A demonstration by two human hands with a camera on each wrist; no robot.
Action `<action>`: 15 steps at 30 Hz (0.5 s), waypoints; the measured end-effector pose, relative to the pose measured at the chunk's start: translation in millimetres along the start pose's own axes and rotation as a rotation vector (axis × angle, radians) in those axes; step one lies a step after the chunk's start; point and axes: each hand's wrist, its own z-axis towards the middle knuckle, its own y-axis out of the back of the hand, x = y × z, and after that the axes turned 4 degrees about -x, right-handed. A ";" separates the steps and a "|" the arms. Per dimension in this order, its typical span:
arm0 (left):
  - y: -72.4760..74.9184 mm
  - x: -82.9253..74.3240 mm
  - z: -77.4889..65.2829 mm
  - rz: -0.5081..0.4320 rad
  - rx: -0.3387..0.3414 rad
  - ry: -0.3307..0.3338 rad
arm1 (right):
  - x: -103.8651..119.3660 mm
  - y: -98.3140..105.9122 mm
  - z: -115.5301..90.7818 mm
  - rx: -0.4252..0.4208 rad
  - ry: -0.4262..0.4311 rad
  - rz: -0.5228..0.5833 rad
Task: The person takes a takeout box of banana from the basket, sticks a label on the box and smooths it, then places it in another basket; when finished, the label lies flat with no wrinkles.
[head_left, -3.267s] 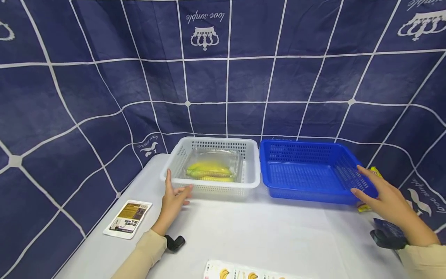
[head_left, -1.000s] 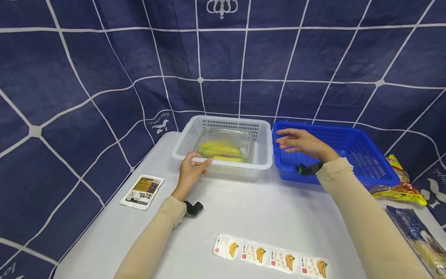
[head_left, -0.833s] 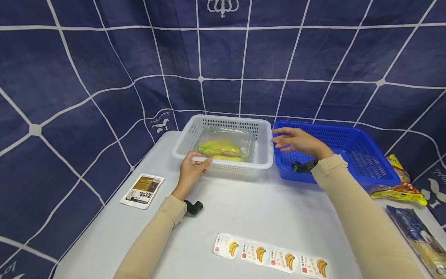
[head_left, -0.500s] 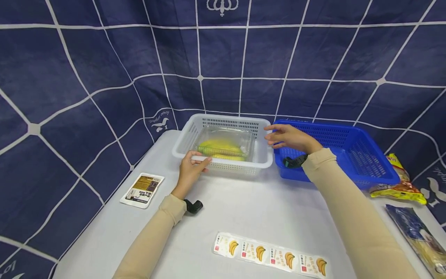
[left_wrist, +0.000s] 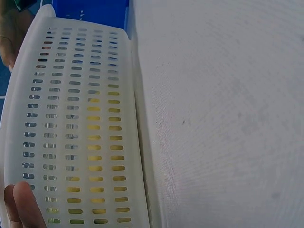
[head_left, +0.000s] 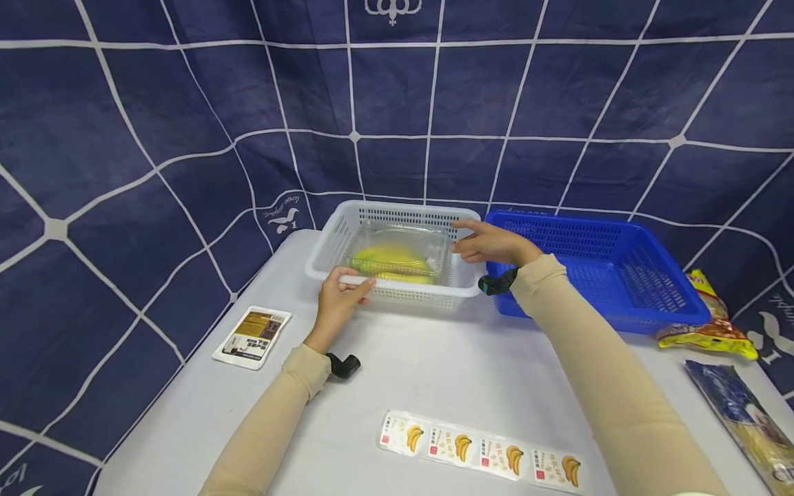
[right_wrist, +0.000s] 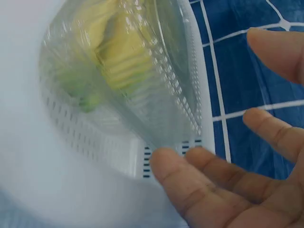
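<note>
In the head view, my left hand grips the front rim of a white perforated plastic basket, thumb along the near side. Fingers of that hand wrap the rim in the left wrist view. Inside the basket lies a clear plastic clamshell box with yellow-green bananas seen through it. Over the basket's right side hovers my right hand, its fingers spread and holding nothing. The right wrist view has the fingertips close to the edge of the clamshell box; contact is unclear.
A blue basket stands right of the white one. Beyond it lie a yellow-red snack bag and a long blue packet. A banana sticker strip lies in front, a white pouch at left. Blue curtain hangs behind.
My left hand has taken hold of the white basket's rim. My right hand has moved left from the blue basket's far right end, across it, to above the white basket.
</note>
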 end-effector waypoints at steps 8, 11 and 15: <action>0.1 1.2 1.6 -0.007 0.001 0.005 | 8.9 -12.9 15.1 -0.069 -0.122 -0.024; -0.1 1.6 1.6 -0.001 -0.003 0.006 | 10.8 -16.7 22.6 -0.101 -0.170 -0.021; -0.2 1.3 0.9 0.001 -0.008 0.009 | 9.2 -21.4 31.4 -0.090 -0.214 -0.010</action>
